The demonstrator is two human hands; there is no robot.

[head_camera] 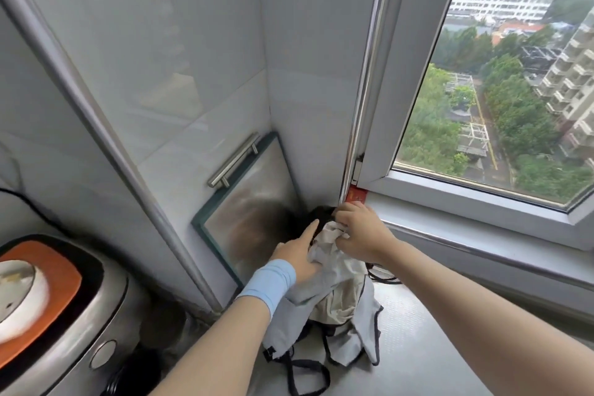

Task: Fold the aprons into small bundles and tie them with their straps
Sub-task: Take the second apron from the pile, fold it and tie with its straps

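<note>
While left hand [297, 259] lies flat on one apron heap [340, 296], right hand [363, 231] pinches it.

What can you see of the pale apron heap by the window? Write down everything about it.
The apron heap is crumpled, unfolded cloth, pale grey with beige patches and dark edging; it looks like thin woven fabric. Black straps trail loose from its near side. It lies on the grey counter in the corner below the window. The right hand grips its bunched top; the left hand rests on its left side, forefinger straight.
</note>
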